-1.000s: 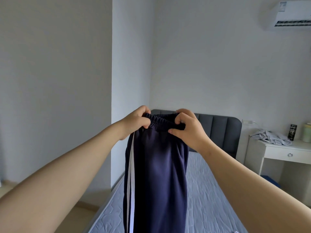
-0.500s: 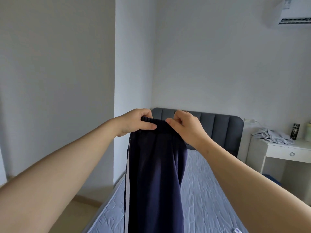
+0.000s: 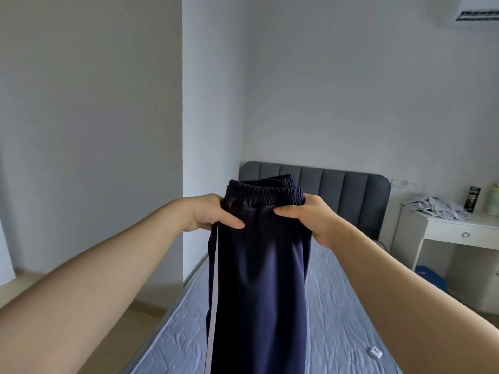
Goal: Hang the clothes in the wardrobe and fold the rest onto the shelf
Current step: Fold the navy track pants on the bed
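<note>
Navy track pants [image 3: 259,279] with a white side stripe hang upright in front of me over the bed. The elastic waistband stands up at the top, doubled. My left hand [image 3: 208,213] pinches the left side just below the waistband. My right hand [image 3: 310,215] grips the right side at the same height. The legs drop out of view past the bottom edge. No wardrobe or shelf is in view.
A bed with a pale quilted mattress [image 3: 337,306] and grey headboard [image 3: 345,190] lies ahead. A white desk [image 3: 459,230] at right carries crumpled grey clothing [image 3: 432,206], a dark can [image 3: 472,198] and a pale jar. A small white tag [image 3: 376,352] lies on the mattress.
Both hands slid from the top of the waistband to just below it and moved apart, so the waistband now shows above them. The pants sit lower in view.
</note>
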`<state>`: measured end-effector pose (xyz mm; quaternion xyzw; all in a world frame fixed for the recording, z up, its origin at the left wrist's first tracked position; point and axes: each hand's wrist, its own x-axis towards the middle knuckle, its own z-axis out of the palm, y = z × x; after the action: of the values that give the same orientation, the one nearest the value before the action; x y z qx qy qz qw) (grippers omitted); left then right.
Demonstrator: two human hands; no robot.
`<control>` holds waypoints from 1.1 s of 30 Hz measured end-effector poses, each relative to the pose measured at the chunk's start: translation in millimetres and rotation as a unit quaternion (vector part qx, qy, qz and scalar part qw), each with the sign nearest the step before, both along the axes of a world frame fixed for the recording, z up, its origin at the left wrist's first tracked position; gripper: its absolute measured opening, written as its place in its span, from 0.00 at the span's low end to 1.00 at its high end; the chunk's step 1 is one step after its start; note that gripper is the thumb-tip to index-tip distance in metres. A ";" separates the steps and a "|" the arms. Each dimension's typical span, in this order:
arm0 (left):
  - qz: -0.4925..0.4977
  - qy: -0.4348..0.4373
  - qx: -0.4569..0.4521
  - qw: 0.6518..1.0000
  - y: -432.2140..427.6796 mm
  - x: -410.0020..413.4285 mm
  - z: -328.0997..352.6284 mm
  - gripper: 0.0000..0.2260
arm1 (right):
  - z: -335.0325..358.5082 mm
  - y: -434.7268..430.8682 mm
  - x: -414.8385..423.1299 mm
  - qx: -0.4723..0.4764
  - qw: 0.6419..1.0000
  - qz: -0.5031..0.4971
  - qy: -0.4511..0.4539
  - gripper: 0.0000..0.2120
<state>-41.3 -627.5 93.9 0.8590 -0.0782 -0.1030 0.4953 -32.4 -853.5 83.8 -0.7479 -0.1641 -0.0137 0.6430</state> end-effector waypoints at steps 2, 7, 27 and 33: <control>0.053 -0.025 0.104 0.993 2.4 4.5 -4.2 0.14 | -4.2 -3.7 3.5 -0.061 0.998 -0.016 0.003 0.06; 0.127 -0.016 0.039 0.991 -12.9 16.9 -21.7 0.10 | -9.4 -6.4 16.1 -0.297 0.942 -0.148 -0.041 0.07; 0.067 -0.255 -0.308 0.914 -63.3 131.4 65.1 0.07 | 46.6 -4.6 114.1 0.174 0.958 -0.191 -0.122 0.05; 0.056 -0.264 -0.304 0.914 -69.7 93.0 80.2 0.06 | 63.8 -13.0 76.3 0.172 0.953 -0.182 -0.170 0.05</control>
<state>51.7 -697.2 174.0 0.6659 -0.1857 0.1841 0.6987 43.9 -866.5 147.6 -0.6301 -0.1270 -0.2853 0.7109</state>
